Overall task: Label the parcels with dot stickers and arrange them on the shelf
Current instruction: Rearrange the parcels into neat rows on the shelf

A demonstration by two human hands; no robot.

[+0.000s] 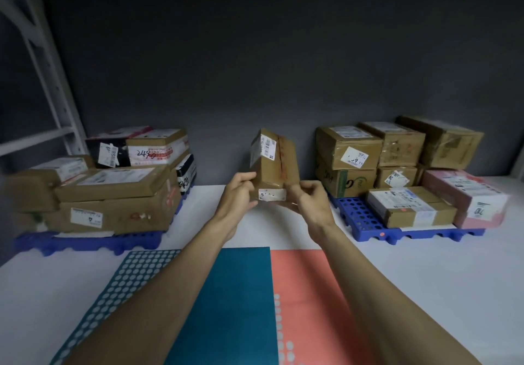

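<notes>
A brown cardboard parcel (273, 163) with a white shipping label and red tape is held up over the middle of the white shelf surface (425, 279). My left hand (238, 194) grips its lower left edge. My right hand (309, 199) grips its lower right corner beside a small white label. In front of me lie a teal dot-sticker sheet (235, 308) and a coral dot-sticker sheet (306, 293), with my forearms crossing over them.
A stack of brown parcels (107, 189) sits on a blue pallet (85, 242) at the left. More parcels (397, 160), including a pink one (470, 197), sit on a blue pallet (360, 217) at the right. A white shelf upright (48, 81) stands far left.
</notes>
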